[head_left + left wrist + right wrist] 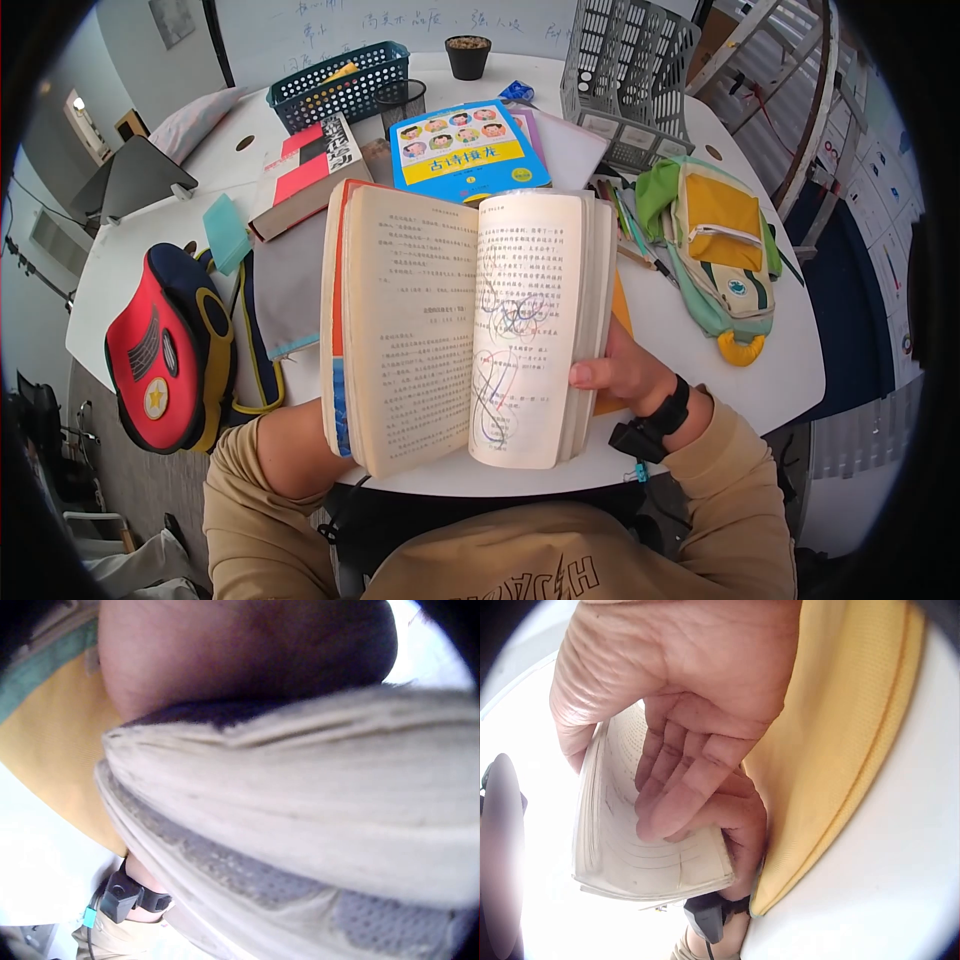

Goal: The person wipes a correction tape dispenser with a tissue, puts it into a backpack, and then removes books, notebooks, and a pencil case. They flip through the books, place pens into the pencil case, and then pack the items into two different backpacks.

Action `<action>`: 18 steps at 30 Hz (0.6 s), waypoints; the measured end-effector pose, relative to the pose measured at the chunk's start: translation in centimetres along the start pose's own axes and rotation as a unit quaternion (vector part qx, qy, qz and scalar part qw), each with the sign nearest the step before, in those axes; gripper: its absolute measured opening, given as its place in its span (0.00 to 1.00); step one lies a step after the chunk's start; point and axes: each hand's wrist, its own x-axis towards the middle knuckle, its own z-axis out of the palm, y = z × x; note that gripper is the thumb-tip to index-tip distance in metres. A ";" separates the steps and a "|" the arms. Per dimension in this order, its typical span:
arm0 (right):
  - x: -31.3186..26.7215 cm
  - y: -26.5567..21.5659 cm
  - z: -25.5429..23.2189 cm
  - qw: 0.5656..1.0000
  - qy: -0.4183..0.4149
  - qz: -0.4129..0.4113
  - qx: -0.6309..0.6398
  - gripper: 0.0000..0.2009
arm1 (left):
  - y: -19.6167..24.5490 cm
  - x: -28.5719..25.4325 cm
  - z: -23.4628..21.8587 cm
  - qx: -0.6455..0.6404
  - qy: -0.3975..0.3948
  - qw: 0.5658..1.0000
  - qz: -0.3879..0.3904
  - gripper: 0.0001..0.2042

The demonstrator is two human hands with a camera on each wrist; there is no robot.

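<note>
An open book with printed pages, coloured scribbles on its right page, is tilted above the table's front edge. In the head view my right hand grips its right edge, thumb on the page edges and fingers behind. The right wrist view shows this hand close up, its thumb at the side of the book. My left hand is hidden behind the book in the head view; the right wrist view shows part of it at the back of the book. Its near part is by the pages.
A red and navy cap-shaped bag lies left, a green and yellow backpack right. Behind are a thick book, a blue book, a teal basket, a plant pot and a grey rack. Pens lie beside the backpack.
</note>
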 end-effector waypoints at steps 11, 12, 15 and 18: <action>-0.3 0.3 -0.4 0.998 -0.005 0.024 0.062 0.54 | 0.2 -0.1 -0.2 -0.003 0.006 1.000 0.002 0.34; -0.4 0.4 -0.4 0.998 -0.006 0.023 0.063 0.54 | 0.2 -0.2 -0.2 -0.003 0.006 1.000 0.003 0.34; -0.4 0.5 -0.5 0.998 -0.002 0.022 0.059 0.54 | 0.1 0.0 -0.1 -0.008 0.006 1.000 0.003 0.34; -0.5 0.3 -0.4 0.999 0.006 0.022 0.027 0.54 | 0.0 0.2 0.0 -0.012 0.008 1.000 0.001 0.34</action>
